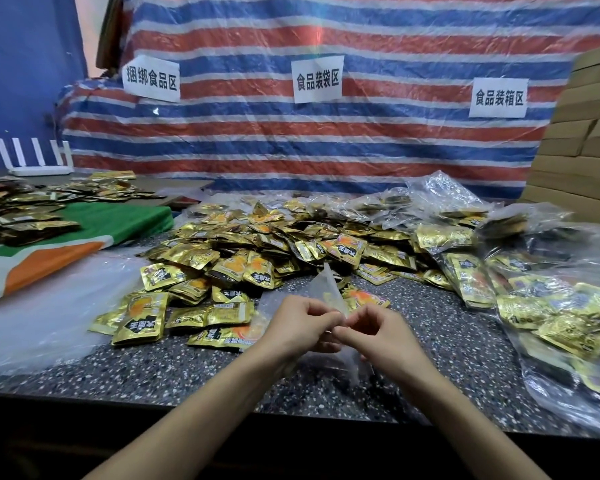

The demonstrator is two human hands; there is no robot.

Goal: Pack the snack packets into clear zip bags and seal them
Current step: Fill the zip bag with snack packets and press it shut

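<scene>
Both hands — left hand and right hand — pinched the empty clear zip bag before the heap of gold snack packets.

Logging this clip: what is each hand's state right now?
Left hand: pinching the clear plastic zip bag.
Right hand: pinching the same bag's edge.

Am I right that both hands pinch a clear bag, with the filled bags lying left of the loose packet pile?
No: the head view shows the filled bags right of the loose packet pile. Left hand and right hand pinch the clear bag.
</scene>
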